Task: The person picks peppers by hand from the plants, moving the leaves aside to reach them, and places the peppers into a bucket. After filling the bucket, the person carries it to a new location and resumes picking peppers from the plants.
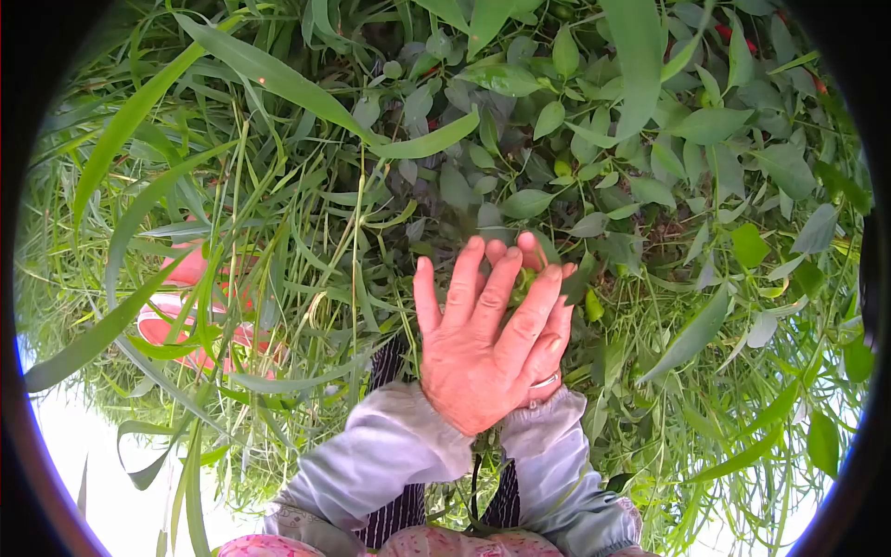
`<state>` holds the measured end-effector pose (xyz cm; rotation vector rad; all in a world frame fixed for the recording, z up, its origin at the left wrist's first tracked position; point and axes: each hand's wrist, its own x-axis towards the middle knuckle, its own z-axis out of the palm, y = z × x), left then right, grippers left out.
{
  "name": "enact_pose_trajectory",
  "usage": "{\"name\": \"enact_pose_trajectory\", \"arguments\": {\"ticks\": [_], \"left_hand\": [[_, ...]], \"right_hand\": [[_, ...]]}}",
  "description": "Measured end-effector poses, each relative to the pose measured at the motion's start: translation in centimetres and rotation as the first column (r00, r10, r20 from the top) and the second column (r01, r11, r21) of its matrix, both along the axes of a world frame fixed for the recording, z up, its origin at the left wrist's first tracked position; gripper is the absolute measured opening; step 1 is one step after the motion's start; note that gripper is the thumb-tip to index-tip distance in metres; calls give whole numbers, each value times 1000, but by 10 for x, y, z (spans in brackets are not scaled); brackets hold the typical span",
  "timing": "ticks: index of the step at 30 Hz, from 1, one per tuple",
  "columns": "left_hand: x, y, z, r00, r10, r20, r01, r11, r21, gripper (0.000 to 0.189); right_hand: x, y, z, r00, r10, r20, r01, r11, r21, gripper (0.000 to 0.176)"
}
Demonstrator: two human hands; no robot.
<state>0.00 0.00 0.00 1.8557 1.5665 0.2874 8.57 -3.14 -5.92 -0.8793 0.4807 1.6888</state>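
While your left hand [471,364] lies wide over your right hand [548,357], whose grip I can't tell, you seem to be joining them; parting calls for avoiding leaves [528,202].

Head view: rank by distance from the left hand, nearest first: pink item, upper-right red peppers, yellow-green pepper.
1. Yellow-green pepper: just right of the hands' fingertips.
2. Pink item: far left, behind grass.
3. Red peppers: upper right, among leaves.
Order as seen in the picture.
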Motion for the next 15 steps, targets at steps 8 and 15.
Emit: {"name": "enact_pose_trajectory", "arguments": {"ticks": [8,15], "left_hand": [[-62,30,-105,972,231,-39,-233,937,-262,40],[-143,0,-131,918,-285,-277,18,727,-686,69]], "right_hand": [[8,6,2,981,58,-183,-35,992,124,24],[13,3,0,985,31,-169,-23,998,53,25]]}}
